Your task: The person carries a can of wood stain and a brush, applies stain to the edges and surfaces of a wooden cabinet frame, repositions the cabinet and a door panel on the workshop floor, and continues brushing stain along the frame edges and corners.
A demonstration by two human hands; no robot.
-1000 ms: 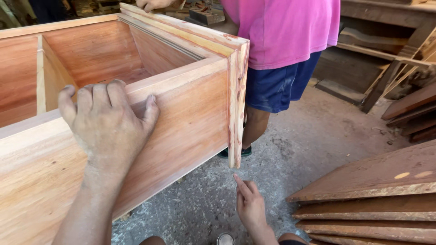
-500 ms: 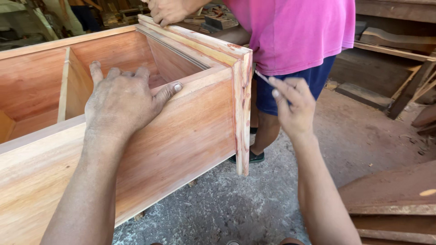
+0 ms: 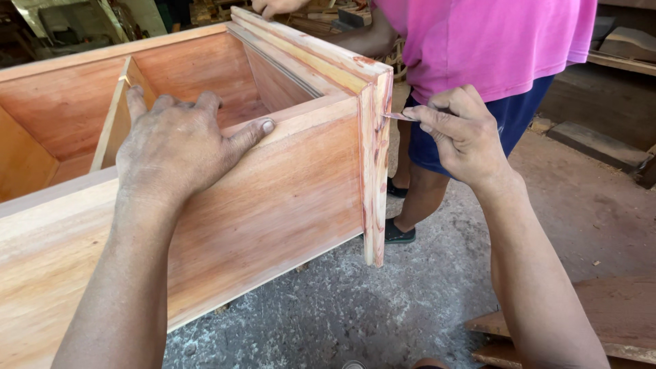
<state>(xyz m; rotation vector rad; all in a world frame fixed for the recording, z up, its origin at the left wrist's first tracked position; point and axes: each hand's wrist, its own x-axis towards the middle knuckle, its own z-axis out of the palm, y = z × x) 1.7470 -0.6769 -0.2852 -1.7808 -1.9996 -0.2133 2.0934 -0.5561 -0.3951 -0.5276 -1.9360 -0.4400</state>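
From the head view, the left hand [image 3: 179, 147] lies flat and spread on the top edge of the large open reddish-brown wooden cabinet frame [image 3: 287, 198], while the right hand [image 3: 463, 137] pinches a small thin blade-like tool [image 3: 398, 117] touching the frame's corner post, beside a person in a pink shirt [image 3: 499, 41].

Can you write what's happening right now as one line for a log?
left hand: flat on wooden box | right hand: pinching thin blade at corner post
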